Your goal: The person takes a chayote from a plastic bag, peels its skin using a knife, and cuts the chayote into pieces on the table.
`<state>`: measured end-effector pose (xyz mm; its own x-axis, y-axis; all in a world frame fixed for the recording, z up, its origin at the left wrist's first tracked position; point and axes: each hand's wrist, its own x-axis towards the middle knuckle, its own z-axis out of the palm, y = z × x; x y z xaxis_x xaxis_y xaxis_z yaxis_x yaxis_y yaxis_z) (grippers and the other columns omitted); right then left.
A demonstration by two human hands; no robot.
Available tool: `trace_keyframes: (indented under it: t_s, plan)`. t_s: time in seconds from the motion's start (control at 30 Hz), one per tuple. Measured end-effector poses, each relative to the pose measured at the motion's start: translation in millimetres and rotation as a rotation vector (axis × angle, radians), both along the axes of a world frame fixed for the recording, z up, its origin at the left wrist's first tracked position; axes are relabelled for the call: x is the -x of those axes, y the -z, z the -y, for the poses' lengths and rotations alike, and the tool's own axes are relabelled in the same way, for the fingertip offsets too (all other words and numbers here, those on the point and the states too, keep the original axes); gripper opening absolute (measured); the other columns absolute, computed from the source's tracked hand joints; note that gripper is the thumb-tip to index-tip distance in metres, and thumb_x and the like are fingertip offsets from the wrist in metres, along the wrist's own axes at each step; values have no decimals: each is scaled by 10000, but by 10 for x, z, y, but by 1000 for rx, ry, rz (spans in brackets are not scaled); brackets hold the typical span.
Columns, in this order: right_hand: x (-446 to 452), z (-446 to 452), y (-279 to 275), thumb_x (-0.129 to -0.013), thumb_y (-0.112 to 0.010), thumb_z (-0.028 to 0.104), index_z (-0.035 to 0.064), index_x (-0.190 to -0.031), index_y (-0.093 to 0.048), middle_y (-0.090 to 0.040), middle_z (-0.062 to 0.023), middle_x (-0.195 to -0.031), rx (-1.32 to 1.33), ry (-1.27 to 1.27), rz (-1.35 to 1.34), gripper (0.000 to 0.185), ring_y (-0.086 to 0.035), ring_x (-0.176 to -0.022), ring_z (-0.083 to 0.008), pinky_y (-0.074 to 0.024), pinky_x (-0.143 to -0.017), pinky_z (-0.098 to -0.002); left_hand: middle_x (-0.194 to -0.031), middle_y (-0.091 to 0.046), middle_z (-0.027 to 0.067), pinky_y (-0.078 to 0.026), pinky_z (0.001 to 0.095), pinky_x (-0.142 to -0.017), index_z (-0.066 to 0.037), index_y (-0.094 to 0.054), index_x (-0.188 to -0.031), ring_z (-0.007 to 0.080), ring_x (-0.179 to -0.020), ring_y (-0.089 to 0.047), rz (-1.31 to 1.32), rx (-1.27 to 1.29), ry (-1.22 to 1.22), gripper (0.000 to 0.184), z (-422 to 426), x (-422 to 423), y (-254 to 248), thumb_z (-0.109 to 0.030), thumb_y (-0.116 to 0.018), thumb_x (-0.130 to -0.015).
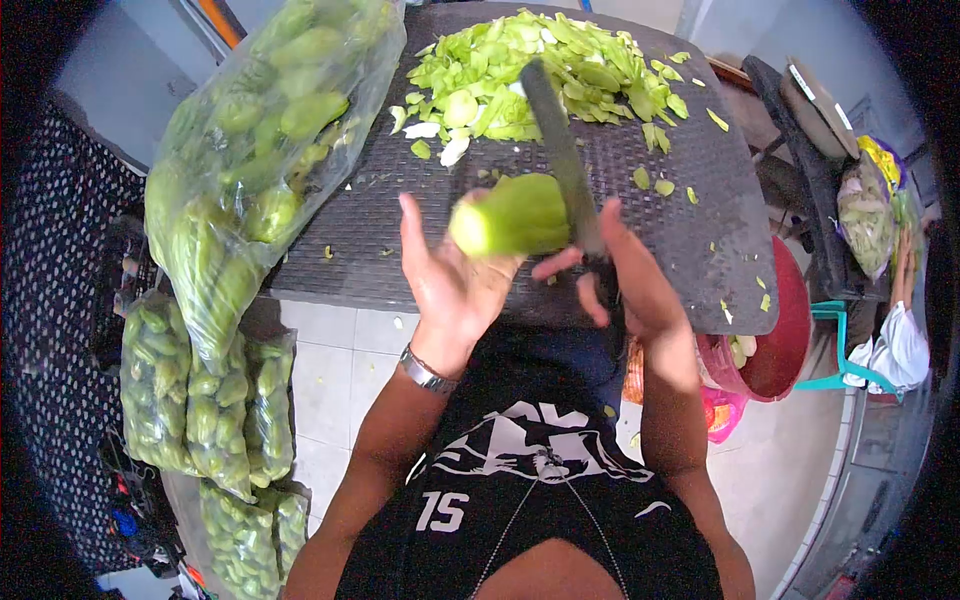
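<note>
My left hand (455, 290) holds a pale green, peeled-looking vegetable (515, 215), palm up beneath it with the thumb standing away. The vegetable is thick and blunt-ended, with a whitish near end; its exact kind I cannot make out. My right hand (635, 280) grips a large knife (560, 150) by its black handle. The long dark blade points up and away, just to the right of the vegetable. Motion blurs the knife and the right fingers. Beyond both hands lies a heap of green peelings (540, 75) on the dark woven tabletop (370, 220).
A big clear plastic bag of green vegetables (270, 130) leans over the table's left side. More filled bags (205, 390) stand below it. To the right are a red tub (775, 330), a teal stool (830, 345) and another person's arm (903, 270).
</note>
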<state>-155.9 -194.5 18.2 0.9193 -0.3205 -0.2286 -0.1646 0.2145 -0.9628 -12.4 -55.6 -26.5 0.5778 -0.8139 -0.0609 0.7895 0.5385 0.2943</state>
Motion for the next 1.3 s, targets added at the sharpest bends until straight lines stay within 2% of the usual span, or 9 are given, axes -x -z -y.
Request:
trace_keyframes:
  t_s: [0.2,0.4,0.53,0.7,0.77,0.87,1.0,1.1,1.3]
  plan:
    - [-34,76,-40,-1044,-345,688,35,-1258,-652,-719,-117,-784,10,66,-5,753,-461,-384,-96,-328,-366,-243,-1336,-610,200,-549,435,-981,14,-527,-1303,322,-1156,-655,384,-450,16,531,-18,171,15,-431,-569,-1017]
    - [54,159,-16,-1054,-499,561,6,-1192,-641,-690,-113,-735,239,206,30,590,-531,-447,-130,-393,-422,-274,-1403,-545,310,-594,401,-899,47,-403,-1503,359,-1066,-677,-65,-2,476,649,-58,11,242,-343,-563,-1009]
    - [134,216,5,-955,-654,564,10,-1193,-602,-676,-190,-741,868,184,-16,606,-674,-600,-323,-512,-546,-405,-1364,-570,318,-587,396,-818,62,-440,-1468,356,-1026,-686,-213,256,550,651,-16,57,329,-360,-573,-990]
    - [199,32,-81,-847,-712,667,26,-1176,-584,-698,-258,-821,1186,2,-75,732,-693,-785,-488,-556,-660,-536,-1315,-610,244,-563,368,-786,43,-469,-1441,323,-1025,-680,409,-71,470,697,-158,47,393,-271,-700,-863]
    - [182,-3,-165,-840,-688,702,24,-1139,-581,-701,-256,-825,1243,-48,-91,748,-696,-779,-487,-558,-663,-554,-1322,-620,186,-557,358,-875,16,-425,-1484,271,-1123,-656,642,-348,616,841,-250,9,157,-125,-795,-742]
    - [169,-39,-185,-834,-652,744,22,-1105,-576,-706,-252,-832,1335,-125,-150,776,-697,-763,-489,-562,-654,-564,-1330,-622,157,-548,356,-942,-6,-355,-1533,220,-1167,-640,803,-410,364,955,-165,94,149,-48,-824,-702]
    - [147,-58,-224,-807,-683,737,29,-1019,-563,-663,-240,-760,1380,-113,-156,749,-676,-738,-475,-528,-638,-533,-1305,-638,111,-540,375,-978,-14,-425,-1443,214,-1154,-643,1163,-607,63,807,10,112,107,-105,-854,-766]
    - [130,-51,-202,-820,-674,734,40,-1019,-557,-663,-227,-744,1420,-84,-64,732,-673,-716,-473,-520,-615,-530,-1359,-626,124,-489,406,-1076,-34,-461,-1461,223,-1278,-585,1011,-542,45,636,57,171,36,-220,-730,-916]
    - [72,184,-176,-855,-627,748,51,-1010,-578,-693,-207,-732,1441,-119,16,716,-692,-670,-463,-551,-580,-540,-1337,-628,152,-510,397,-1022,-34,-459,-1421,242,-1227,-620,1474,-779,-113,780,32,107,58,-165,-854,-762]
